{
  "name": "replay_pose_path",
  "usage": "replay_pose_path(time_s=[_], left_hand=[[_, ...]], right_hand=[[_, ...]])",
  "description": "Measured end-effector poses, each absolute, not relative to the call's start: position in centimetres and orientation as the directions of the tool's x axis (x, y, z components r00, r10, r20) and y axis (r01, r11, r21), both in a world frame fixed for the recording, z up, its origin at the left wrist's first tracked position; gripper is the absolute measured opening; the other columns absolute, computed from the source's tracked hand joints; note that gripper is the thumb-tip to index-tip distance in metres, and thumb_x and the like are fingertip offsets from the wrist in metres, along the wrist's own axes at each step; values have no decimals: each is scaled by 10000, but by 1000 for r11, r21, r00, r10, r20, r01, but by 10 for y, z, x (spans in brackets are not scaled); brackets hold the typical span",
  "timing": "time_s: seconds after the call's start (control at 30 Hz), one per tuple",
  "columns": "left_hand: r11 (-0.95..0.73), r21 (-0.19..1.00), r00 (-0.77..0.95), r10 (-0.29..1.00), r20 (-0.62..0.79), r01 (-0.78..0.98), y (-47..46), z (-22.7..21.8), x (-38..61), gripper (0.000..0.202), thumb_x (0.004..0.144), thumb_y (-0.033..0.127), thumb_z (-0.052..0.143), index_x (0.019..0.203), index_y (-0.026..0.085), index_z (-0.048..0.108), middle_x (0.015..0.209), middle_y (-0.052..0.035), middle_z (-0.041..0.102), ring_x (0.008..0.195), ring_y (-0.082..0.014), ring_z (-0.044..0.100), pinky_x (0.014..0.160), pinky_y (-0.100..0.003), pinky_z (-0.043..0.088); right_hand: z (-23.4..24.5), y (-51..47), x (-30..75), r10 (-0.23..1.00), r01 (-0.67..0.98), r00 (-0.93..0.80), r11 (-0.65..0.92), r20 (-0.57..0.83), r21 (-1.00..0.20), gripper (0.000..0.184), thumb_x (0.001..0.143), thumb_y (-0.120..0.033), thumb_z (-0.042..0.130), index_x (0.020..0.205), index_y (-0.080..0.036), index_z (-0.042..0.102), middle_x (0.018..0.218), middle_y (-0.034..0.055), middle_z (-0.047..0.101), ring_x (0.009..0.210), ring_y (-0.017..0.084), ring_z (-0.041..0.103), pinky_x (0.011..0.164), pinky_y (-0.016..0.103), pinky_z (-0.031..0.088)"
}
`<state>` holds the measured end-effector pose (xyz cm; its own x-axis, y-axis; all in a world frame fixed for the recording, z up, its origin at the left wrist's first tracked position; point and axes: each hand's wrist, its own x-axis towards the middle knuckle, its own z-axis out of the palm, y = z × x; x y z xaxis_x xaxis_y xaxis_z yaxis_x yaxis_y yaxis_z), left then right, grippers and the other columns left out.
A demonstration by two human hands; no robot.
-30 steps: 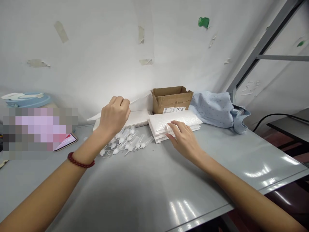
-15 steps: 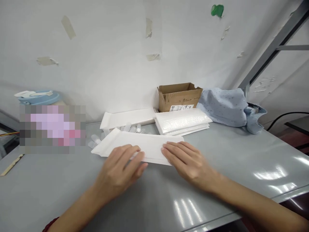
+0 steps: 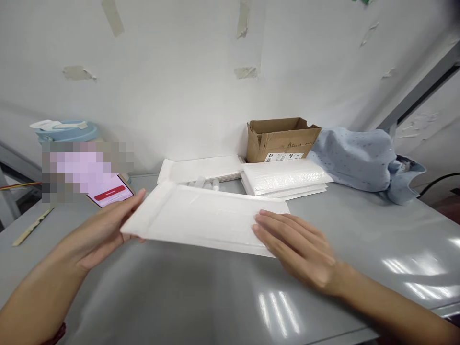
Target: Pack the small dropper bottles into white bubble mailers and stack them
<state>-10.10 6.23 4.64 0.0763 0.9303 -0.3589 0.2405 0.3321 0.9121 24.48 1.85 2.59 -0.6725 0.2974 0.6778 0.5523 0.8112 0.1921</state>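
Observation:
A white padded envelope (image 3: 204, 218) lies across the middle of the head view, its flap end to the left and slightly raised. My left hand (image 3: 109, 225) grips that flap end, the thumb on the far side and the fingertips partly hidden beneath. My right hand (image 3: 300, 244) holds the opposite end, fingers together on the upper face and thumb out of sight. Just behind the envelope are several small clear plastic bottles (image 3: 215, 185), mostly covered by it. Farther back sit a flat stack of white envelopes (image 3: 204, 167) and a stack of glossy padded envelopes (image 3: 287, 178).
An open cardboard box (image 3: 283, 141) and a light blue cloth (image 3: 355, 158) stand against the wall. To the left, a phone (image 3: 113, 191) leans by a blue-lidded container (image 3: 68, 132). A thin strip (image 3: 33, 227) lies on the grey table (image 3: 172, 297).
My left hand has moved left from the envelope's near edge and taken its flap end, which has risen. My right hand stays on the right end. The view has shifted slightly.

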Motion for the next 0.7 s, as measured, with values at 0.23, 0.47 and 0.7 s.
replay_pose_path(time_s=[0.23,0.47,0.7], left_hand=[[458,865,6,883,-469,206,59,40,-98,252,708,460,695,835,245,726,699,-23,721,596,-212,657,479,-277,508],[435,876,293,826,-481,210,47,35,-77,276,712,350,704,970,253,722,820,-47,745,676,-218,693,611,-308,553],[348,921,539,749,-385,174,24,19,-20,302,738,310,687,1031,236,673,857,-23,723,843,-229,668,821,-384,511]], right_hand=[[24,17,245,337,500,-777,844,532,195,269,886,-42,490,1130,-48,604,1124,210,662,1164,298,561,874,437,536],[16,9,233,520,529,-832,849,196,-7,831,783,-452,577,1424,-12,283,1460,322,259,1363,451,194,956,641,361],[16,4,227,546,544,-817,836,185,-66,910,706,-430,600,1438,-39,227,1433,337,270,1354,468,168,953,662,297]])
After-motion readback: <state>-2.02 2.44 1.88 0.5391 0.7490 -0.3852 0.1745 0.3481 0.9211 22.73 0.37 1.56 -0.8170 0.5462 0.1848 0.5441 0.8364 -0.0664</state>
